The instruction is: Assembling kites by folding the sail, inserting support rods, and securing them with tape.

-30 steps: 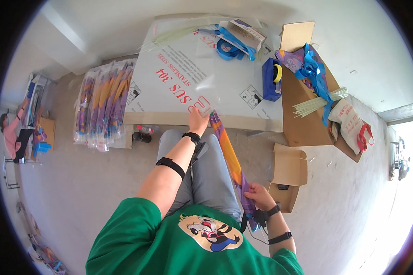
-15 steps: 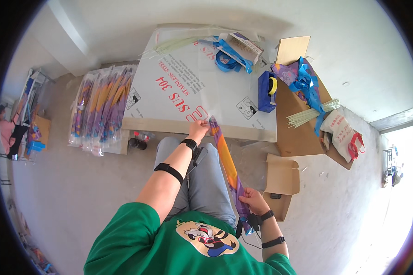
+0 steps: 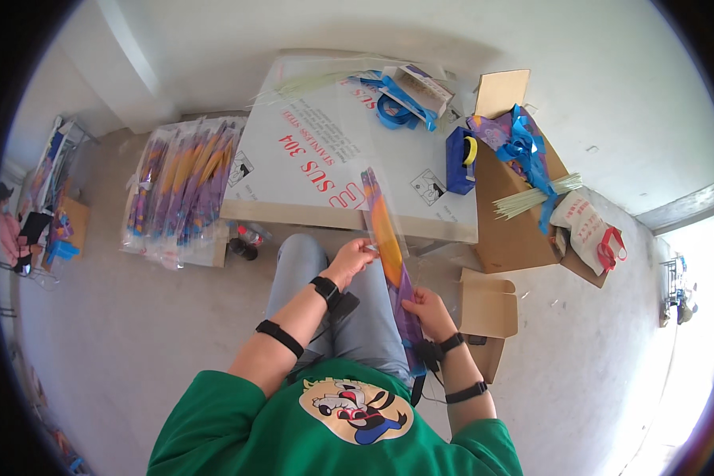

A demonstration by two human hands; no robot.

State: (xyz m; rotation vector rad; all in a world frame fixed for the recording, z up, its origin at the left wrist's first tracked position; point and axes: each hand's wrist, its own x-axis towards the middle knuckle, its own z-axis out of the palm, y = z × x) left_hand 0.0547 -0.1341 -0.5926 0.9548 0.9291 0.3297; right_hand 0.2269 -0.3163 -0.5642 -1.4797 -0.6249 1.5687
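Observation:
A long, narrow bundle of folded purple and orange fabric (image 3: pixel 385 236) slants from my lap up over the table's front edge. Around its upper part is a clear plastic sleeve (image 3: pixel 399 221). My left hand (image 3: pixel 351 262) pinches at the lower left edge of this sleeve, beside the orange part. Lower down, my right hand (image 3: pixel 431 311) grips the purple part of the bundle, thumb on top. The bundle's bluish lower end hangs by my right wrist, partly hidden behind it.
A film-covered table (image 3: pixel 293 170) stands ahead, with blue ribbon (image 3: pixel 394 111) and a blue tape dispenser (image 3: pixel 458 163) on it. Similar wrapped bundles (image 3: pixel 184 182) lie at left. Right of the table stand a large cardboard box (image 3: pixel 504 230) and a small open carton (image 3: pixel 488 305).
My left hand has moved down along the bundle from its top end, toward my lap. My right hand has shifted slightly upward, and the bundle's top reaches farther over the table.

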